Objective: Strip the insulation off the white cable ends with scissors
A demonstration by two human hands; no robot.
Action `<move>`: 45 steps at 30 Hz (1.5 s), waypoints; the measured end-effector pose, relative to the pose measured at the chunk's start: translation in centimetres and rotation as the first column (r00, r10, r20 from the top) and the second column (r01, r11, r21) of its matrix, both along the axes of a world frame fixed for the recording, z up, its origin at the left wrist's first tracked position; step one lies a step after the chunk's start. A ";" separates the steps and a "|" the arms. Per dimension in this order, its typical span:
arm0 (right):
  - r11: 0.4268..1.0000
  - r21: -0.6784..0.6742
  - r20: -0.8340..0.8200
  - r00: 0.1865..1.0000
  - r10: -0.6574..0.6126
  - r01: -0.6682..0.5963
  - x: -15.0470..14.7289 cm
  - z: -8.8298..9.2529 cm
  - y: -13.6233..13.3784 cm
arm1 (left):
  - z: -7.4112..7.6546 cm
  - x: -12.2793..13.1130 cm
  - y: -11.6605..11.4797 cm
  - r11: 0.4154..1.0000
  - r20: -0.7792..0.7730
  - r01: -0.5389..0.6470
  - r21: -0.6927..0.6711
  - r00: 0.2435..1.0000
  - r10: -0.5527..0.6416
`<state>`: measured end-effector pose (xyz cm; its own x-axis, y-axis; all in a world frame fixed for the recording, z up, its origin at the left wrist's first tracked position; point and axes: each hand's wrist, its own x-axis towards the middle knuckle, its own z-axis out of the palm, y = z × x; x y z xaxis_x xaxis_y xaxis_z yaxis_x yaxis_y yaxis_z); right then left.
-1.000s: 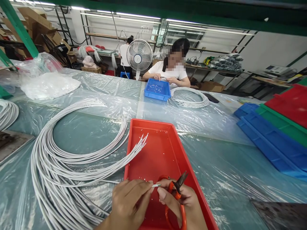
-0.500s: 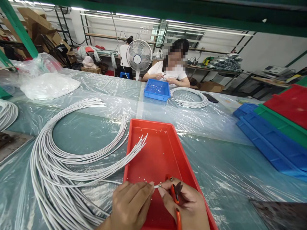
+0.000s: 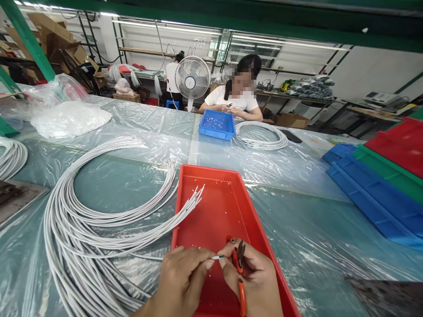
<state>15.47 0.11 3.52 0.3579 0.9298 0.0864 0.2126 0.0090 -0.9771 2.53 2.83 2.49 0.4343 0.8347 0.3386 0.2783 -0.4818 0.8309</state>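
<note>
Since a second ago the orange scissors (image 3: 240, 273) have swung from blades pointing away to tucked upright in the right hand (image 3: 254, 281), handles folded into the palm; both hands sit a touch higher over the red tray (image 3: 211, 207). That tray holds only tiny white scraps, with the loose ends of the white wire bundle (image 3: 99, 229) hanging over its left rim; plenty of bare plastic sheet to the right. Left hand (image 3: 180, 281) pinches a wire end (image 3: 216, 257), right fingertips meeting it above the tray's near end.
</note>
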 end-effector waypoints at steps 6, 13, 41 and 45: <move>0.995 -0.009 0.006 0.995 0.098 -0.098 1.2 -0.4 0.0 | 0.8 0.1 0.0 0.966 0.047 -0.058 -0.250 0.996 0.072; 0.992 0.000 0.012 0.992 0.129 -0.129 1.4 -0.4 -0.6 | 0.2 0.0 -0.1 0.966 0.039 -0.106 -0.235 0.992 0.118; 0.981 0.192 0.180 0.983 -0.030 -0.005 0.6 -0.9 -0.3 | 1.0 0.0 0.2 0.933 0.147 0.135 -0.335 0.985 -0.090; 0.990 0.137 0.134 0.990 -0.051 0.033 1.2 -0.9 -0.1 | 0.7 -0.1 0.3 0.936 0.150 0.080 -0.343 0.988 -0.030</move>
<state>16.64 0.01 2.63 0.3725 0.8909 0.2599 0.3471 0.1260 -0.9293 2.39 3.11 3.16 0.4522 0.8871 0.0928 0.1285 -0.1677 0.9774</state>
